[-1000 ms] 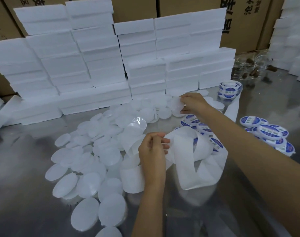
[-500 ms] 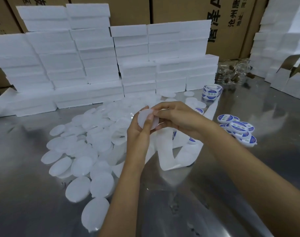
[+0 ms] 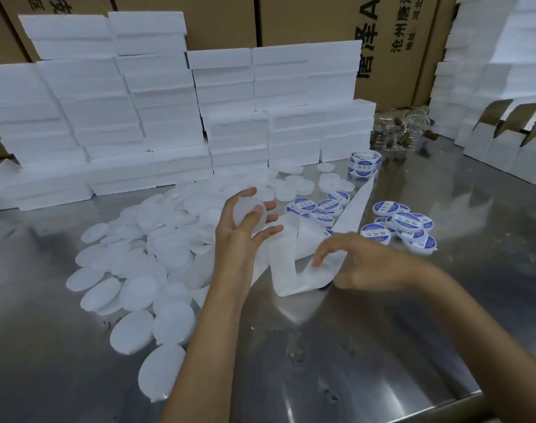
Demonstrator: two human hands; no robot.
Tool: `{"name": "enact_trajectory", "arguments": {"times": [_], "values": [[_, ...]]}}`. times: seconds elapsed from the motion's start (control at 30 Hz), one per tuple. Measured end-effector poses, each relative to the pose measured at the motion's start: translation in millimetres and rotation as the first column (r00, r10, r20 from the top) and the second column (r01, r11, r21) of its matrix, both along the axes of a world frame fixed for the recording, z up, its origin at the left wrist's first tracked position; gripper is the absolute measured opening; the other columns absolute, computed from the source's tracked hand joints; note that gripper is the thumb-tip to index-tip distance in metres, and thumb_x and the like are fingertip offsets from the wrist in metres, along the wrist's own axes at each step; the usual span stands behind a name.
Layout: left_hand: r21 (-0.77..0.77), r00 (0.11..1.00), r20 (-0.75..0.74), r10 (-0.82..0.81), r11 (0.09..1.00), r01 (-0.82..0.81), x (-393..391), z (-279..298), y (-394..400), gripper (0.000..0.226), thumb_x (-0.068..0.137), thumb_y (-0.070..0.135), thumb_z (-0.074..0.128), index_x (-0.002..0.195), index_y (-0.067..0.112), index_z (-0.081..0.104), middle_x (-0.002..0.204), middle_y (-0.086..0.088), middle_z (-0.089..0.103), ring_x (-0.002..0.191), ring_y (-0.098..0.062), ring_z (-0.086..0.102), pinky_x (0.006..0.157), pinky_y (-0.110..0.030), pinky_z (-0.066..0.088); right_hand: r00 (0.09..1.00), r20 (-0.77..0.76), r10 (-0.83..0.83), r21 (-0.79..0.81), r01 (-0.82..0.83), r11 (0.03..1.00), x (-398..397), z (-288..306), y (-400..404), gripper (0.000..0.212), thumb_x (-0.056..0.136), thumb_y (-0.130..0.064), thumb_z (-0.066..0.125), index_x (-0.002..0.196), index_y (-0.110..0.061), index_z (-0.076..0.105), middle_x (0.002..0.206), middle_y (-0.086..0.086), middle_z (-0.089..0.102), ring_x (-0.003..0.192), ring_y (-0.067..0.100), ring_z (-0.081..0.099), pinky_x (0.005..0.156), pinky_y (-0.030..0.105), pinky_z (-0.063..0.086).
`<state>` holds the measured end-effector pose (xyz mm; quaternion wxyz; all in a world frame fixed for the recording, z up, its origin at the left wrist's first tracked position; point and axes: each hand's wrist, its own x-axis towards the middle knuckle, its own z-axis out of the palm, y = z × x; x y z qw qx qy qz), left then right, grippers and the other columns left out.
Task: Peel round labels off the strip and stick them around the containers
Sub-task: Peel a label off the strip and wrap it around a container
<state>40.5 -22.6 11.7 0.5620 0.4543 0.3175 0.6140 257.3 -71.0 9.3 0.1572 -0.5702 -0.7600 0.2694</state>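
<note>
The left hand (image 3: 245, 221) is lifted above the shiny metal table (image 3: 336, 361) and holds one plain white round container (image 3: 249, 212), with its fingers curled around the rim. The right hand (image 3: 361, 264) is low on the table, and its bent fingertips (image 3: 317, 261) press and pinch the loose end of the white strip (image 3: 294, 270), which loops between the two hands. Many plain containers (image 3: 138, 270) lie spread on the left, and the ones with blue labels (image 3: 404, 230) are piled on the right, near the label roll (image 3: 363, 163).
</note>
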Motion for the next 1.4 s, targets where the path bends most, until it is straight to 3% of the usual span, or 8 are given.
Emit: {"name": "enact_trajectory", "arguments": {"times": [0.13,0.3,0.43,0.6,0.8,1.0,1.3,1.4], "values": [[0.022,0.998,0.017,-0.062,0.998,0.062,1.1,6.5,-6.1,0.032,0.089,0.013,0.064,0.121,0.014,0.063,0.098,-0.012,0.075,0.086,-0.025,0.07,0.079,-0.035,0.058,0.971,-0.224,-0.088,0.175,0.129,0.976,-2.7,-33.9,-0.3,0.01,0.082,-0.015,0.077,0.089,-0.022,0.073,0.097,-0.012,0.069,0.086,0.005,0.059,0.075,0.016,0.045],[0.207,0.982,-0.187,0.03,0.978,0.009,11.7,8.4,-20.4,0.038,0.085,0.01,0.073,0.119,0.027,0.062,0.104,-0.001,0.074,0.101,-0.02,0.069,0.085,-0.027,0.056,0.767,-0.551,-0.33,0.07,0.436,0.897,-16.3,-46.3,4.5,0.011,0.09,-0.018,0.071,0.081,-0.013,0.071,0.073,-0.001,0.068,0.064,0.004,0.054,0.063,0.015,0.041],[0.403,0.868,-0.448,0.212,0.915,-0.015,17.3,3.4,-23.5,0.049,0.086,0.003,0.071,0.118,0.036,0.056,0.107,0.014,0.07,0.108,0.001,0.062,0.078,-0.001,0.041,0.664,-0.634,-0.396,0.013,0.52,0.854,-23.3,-44.8,0.5,0.014,0.091,-0.015,0.069,0.08,-0.006,0.069,0.074,0.012,0.07,0.061,0.006,0.056,0.059,0.017,0.043],[0.342,0.76,-0.631,0.157,0.935,0.091,25.1,-11.2,-21.7,0.047,0.088,0.01,0.072,0.119,0.041,0.055,0.118,0.017,0.066,0.11,0.013,0.057,0.076,0.001,0.041,0.688,-0.651,-0.322,0.085,0.488,0.869,-27.3,-44.0,-8.8,0.011,0.09,-0.013,0.069,0.08,-0.011,0.07,0.077,0.011,0.071,0.066,0.011,0.061,0.06,0.015,0.042],[0.176,0.827,-0.558,0.064,0.984,0.042,23.8,-18.0,-14.2,0.036,0.086,0.015,0.075,0.111,0.037,0.061,0.111,0.006,0.07,0.094,0.011,0.063,0.074,-0.005,0.045,0.773,-0.59,-0.232,0.29,0.471,0.833,-35.5,-46.5,-19.4,0.006,0.086,-0.012,0.074,0.085,-0.018,0.073,0.077,-0.01,0.069,0.082,0.016,0.064,0.084,0.03,0.048],[0.053,0.907,-0.42,-0.002,0.998,0.027,21.6,-14.8,-10.2,0.026,0.081,0.023,0.081,0.105,0.028,0.07,0.115,0.002,0.068,0.111,-0.025,0.065,0.095,-0.052,0.054,0.718,-0.672,-0.183,0.268,0.465,0.844,-39.7,-41.0,-19.2,0.011,0.091,-0.01,0.069,0.086,-0.02,0.072,0.083,-0.011,0.071,0.08,0.006,0.062,0.077,0.025,0.049],[-0.044,0.932,-0.361,-0.04,0.999,0.026,19.6,-16.0,-5.9,0.025,0.083,0.009,0.079,0.106,0.014,0.069,0.116,-0.01,0.068,0.099,-0.031,0.071,0.073,-0.045,0.062,0.67,-0.73,-0.137,0.261,0.458,0.85,-49.9,-39.8,-23.0,0.025,0.092,-0.005,0.066,0.107,-0.024,0.063,0.073,-0.012,0.066,0.075,0.006,0.063,0.072,0.013,0.044],[-0.057,0.934,-0.356,0.001,0.998,-0.023,19.7,-17.9,-3.7,0.026,0.082,0.006,0.079,0.105,0.012,0.068,0.114,-0.013,0.069,0.099,-0.034,0.071,0.077,-0.051,0.062,0.797,-0.591,-0.125,0.376,0.409,0.832,-52.5,-42.8,-25.9,0.041,0.091,-0.007,0.066,0.123,-0.031,0.061,0.088,-0.022,0.066,0.089,0.007,0.063,0.087,0.019,0.045]]}}
